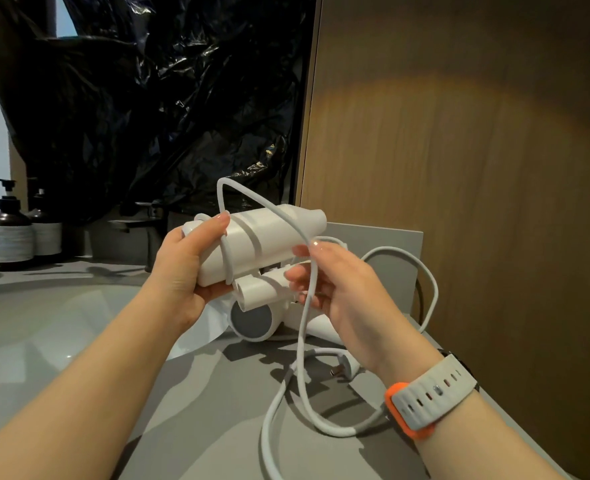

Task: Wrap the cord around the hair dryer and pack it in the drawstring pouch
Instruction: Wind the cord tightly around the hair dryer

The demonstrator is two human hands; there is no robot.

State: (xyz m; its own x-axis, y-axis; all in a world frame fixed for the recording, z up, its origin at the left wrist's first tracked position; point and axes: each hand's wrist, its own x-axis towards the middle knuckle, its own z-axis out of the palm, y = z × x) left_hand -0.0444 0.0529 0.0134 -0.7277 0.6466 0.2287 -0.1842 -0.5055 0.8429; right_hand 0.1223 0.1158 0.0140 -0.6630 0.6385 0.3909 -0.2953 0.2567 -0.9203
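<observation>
A white folding hair dryer [269, 240] is held above the grey counter, handle folded against the barrel, grey rear grille [253, 320] facing me. My left hand [186, 268] grips its left end, thumb on top pressing the cord. The white cord [300, 341] loops once or twice round the body, arches above it, and runs through my right hand [335, 289], which pinches it beside the dryer's right side. The slack trails in loops on the counter to the plug [345, 368]. No drawstring pouch is in view.
A grey countertop [217, 410] lies below, with a basin [44, 323] at left. Two dark pump bottles [9, 230] stand at far left. Black plastic sheeting [165, 98] covers the back; a wooden panel [477, 168] closes the right side. A white object lies under the dryer.
</observation>
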